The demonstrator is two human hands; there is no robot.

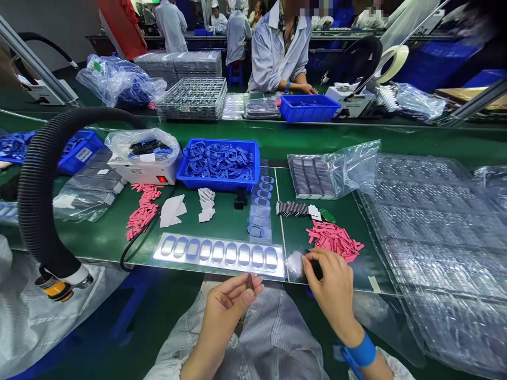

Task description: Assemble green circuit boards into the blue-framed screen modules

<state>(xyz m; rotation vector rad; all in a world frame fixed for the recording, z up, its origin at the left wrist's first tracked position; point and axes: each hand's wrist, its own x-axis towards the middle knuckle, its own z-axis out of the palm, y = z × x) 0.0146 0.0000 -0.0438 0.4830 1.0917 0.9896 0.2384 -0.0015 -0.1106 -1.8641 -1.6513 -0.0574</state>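
My left hand (227, 303) is closed in a pinch at the table's front edge, on a small dark flat piece (249, 282). My right hand (332, 285) bends its fingers down to the table beside a little heap of clear plastic bits (295, 263). Something dark shows under its fingers; whether it is an object or shadow is unclear. Between and beyond my hands lies a clear strip of oval, blue-rimmed pieces (218, 252). A pile of pink strips (335, 240) is just past my right hand, with a row of thin dark pieces (293, 209) behind it.
A blue bin of blue straps (218, 177) stands at the back. Left are a black flexible duct (39, 184), a white box (144, 171) and more pink strips (143, 208). Clear trays (439, 253) cover the right side. Across the bench, a person (281, 47) works.
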